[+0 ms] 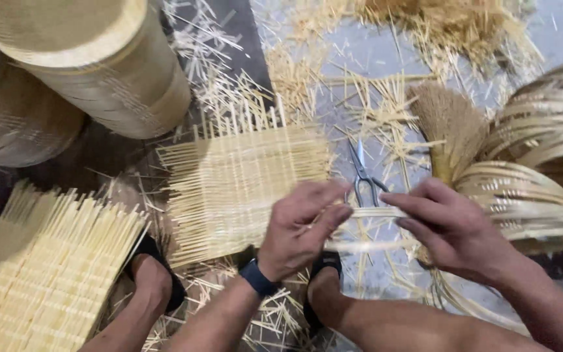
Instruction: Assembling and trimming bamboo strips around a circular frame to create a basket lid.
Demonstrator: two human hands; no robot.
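Note:
My left hand [301,228] and my right hand [454,228] both pinch one thin pale bamboo strip [376,212] stretched level between them. The left hand, with a dark band at its wrist, sits over the right edge of a square woven bamboo mat [242,186] lying on the floor. A second loose strip [373,246] lies just below the hands. Small metal scissors [363,176] rest on the floor right behind the strip, between the two hands.
A coil of bamboo strips [542,163] and a small straw brush [451,124] lie at the right. Finished woven cylinders [99,65] stand at the upper left, another woven mat [47,261] at the lower left. My feet in dark sandals [158,274] rest among scattered bamboo offcuts [386,104].

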